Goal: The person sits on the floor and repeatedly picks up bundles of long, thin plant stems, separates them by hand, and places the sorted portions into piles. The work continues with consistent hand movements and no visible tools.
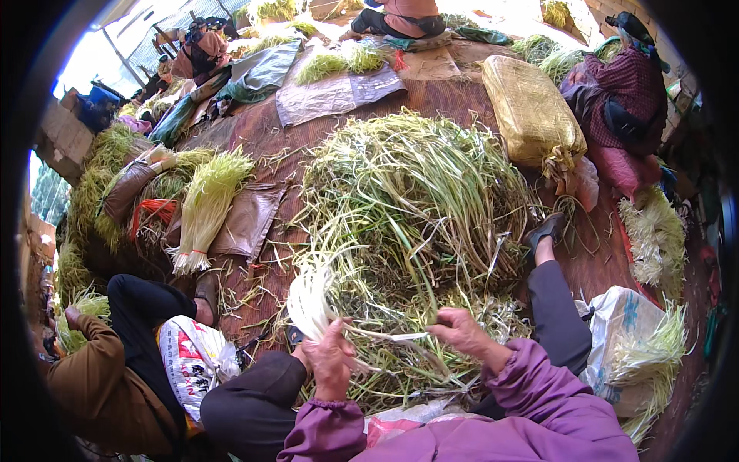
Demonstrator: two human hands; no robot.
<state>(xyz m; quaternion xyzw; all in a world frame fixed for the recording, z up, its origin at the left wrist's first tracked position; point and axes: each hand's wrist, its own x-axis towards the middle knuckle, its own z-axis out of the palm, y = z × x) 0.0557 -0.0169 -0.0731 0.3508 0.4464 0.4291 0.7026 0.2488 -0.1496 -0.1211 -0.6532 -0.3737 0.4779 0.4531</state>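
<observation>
My left hand (329, 360) is closed around a bunch of long, pale stalks (310, 302), like blanched chives, whose tops point away from me. Between my hands, a few thin pale stalks (396, 336) stretch to the right. My right hand (466, 333) has its fingers pinched at the end of a green stalk (426, 285) that leans up over the heap; its fingertips are partly hidden. Right in front of both hands lies a big, tangled heap of green and whitish stalks (408, 192), with dry, brownish leaves at its lower part.
A tied bundle of pale stalks (212, 202) lies to the left on brown sheeting (250, 223). A yellow woven sack (531, 108) stands behind the heap. At my right is a white sack (616, 335) with stalks. Co-workers sit at left (108, 377) and far right (623, 100).
</observation>
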